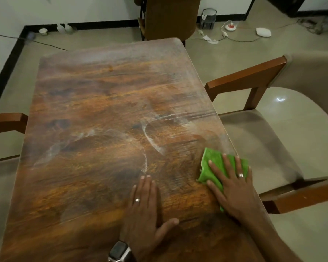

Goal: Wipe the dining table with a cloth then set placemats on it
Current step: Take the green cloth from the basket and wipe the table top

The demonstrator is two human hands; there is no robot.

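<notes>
A wooden dining table (102, 103) fills the view, its top streaked with whitish wipe marks. A green cloth (214, 163) lies folded at the table's near right edge. My right hand (233, 188) presses flat on the cloth with its fingers spread and straight. My left hand (146, 207) rests flat on the bare wood to the left of the cloth, fingers together and thumb out. No placemats are in view.
A beige padded chair with wooden arms (273, 129) stands close along the table's right side. Another chair arm (6, 121) shows at the left, and a chair back (170, 17) at the far end. Cables and a power strip (231, 27) lie on the floor beyond.
</notes>
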